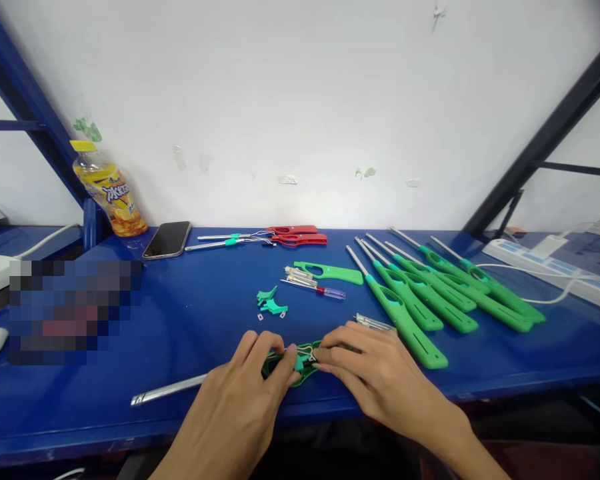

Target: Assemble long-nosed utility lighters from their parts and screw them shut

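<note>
- green casing (309,379): at front of blue surface (205,333).
- left hand (247,393): fingers pinching casing, thumb at teal part (299,364).
- right hand (375,363): fingers at black part (310,363), grip unclear.

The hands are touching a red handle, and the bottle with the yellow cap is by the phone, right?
Not quite: the handle that the left hand and right hand are touching is green, not red, as the head view shows. The bottle with the yellow cap is by the phone.
</note>
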Demonstrator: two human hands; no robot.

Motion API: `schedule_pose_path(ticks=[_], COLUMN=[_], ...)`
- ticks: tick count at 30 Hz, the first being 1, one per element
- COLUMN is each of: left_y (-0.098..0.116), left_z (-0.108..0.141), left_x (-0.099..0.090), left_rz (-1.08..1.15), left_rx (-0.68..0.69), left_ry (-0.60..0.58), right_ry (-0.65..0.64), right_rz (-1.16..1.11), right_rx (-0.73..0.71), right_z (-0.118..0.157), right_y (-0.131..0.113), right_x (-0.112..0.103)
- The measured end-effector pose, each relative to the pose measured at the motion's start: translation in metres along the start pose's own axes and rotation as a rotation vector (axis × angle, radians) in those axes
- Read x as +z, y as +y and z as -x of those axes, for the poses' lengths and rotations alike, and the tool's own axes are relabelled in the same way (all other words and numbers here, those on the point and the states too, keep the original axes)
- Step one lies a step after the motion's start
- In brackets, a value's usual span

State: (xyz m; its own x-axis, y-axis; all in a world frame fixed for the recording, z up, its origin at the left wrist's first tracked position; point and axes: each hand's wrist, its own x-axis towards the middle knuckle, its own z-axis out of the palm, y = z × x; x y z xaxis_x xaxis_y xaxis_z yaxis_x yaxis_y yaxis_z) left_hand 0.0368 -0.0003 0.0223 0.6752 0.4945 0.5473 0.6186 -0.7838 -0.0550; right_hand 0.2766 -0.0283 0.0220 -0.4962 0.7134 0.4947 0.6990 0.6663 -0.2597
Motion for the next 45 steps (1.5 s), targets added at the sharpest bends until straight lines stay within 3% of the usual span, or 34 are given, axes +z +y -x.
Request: schedule_pose_path(ticks=[14, 28, 35, 45], left_y=[0.002, 0.003, 0.001, 0.003], left_z=[0.006, 0.006, 0.011, 0.002], left_x=[0.007, 0.005, 0.007, 0.002], left_rz=[0.001, 0.042, 0.035, 0.018], left_rx=[-0.016, -0.041, -0.050, -0.032], left_ry=[0.023, 0.019, -0.062, -0.040], right_ry=[-0.079, -0.034, -0.040, -0.038], right_rz=[-0.030, -0.005, -0.046, 0.053], right_rx=[0.113, 0.085, 0.120, 0.084], right_z=[-0.004, -0.007, -0.005, -0.006], right_y=[-0.003, -0.005, -0.005, -0.006], right_x=[-0.001, 0.003, 0.002, 0.002])
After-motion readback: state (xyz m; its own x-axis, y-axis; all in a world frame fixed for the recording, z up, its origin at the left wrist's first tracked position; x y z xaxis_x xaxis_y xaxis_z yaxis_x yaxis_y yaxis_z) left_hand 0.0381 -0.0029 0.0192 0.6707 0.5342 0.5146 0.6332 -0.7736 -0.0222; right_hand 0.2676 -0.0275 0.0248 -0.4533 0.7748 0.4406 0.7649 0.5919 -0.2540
